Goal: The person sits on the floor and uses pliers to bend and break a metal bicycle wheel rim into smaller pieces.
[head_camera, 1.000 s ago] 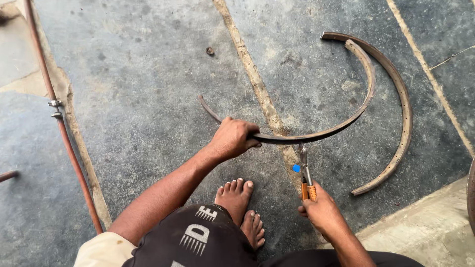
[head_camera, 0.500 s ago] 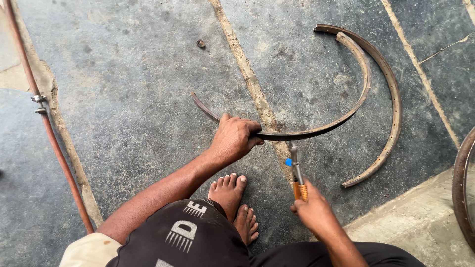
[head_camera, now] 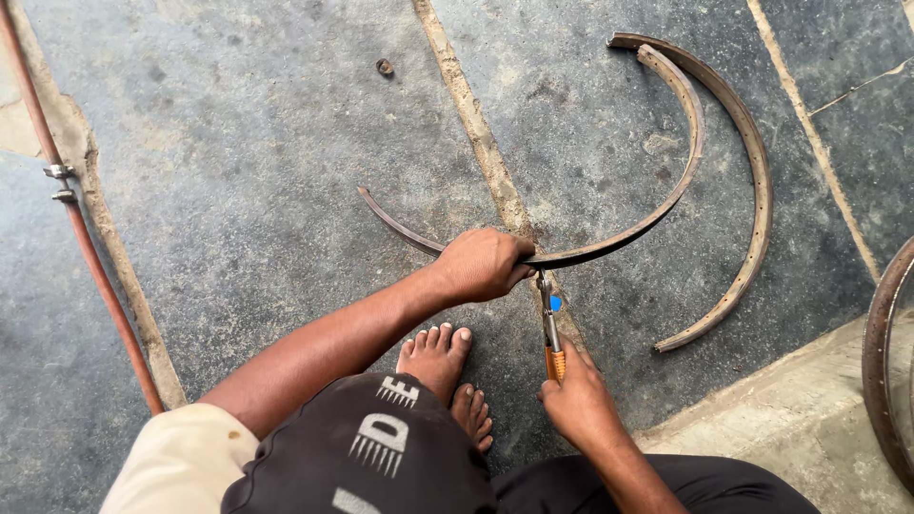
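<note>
- Head view: the left hand (head_camera: 486,265) is closing its fingers over a rusty curved metal strip (head_camera: 657,205), pinning it to the dark stone floor (head_camera: 238,143) just ahead of the person's bare feet (head_camera: 440,357).
- The right hand (head_camera: 579,405) is gripping the orange handle of a screwdriver (head_camera: 550,328), its tip meeting the strip right beside the left hand.
- A second, wider curved rim piece (head_camera: 752,190) is lying just outside the first, their upper ends nearly touching.
- A reddish pipe (head_camera: 90,257) is running along the floor's left edge; part of a round rim (head_camera: 881,362) is showing at the right; a small ring-like bit (head_camera: 385,68) is lying apart near the top.
</note>
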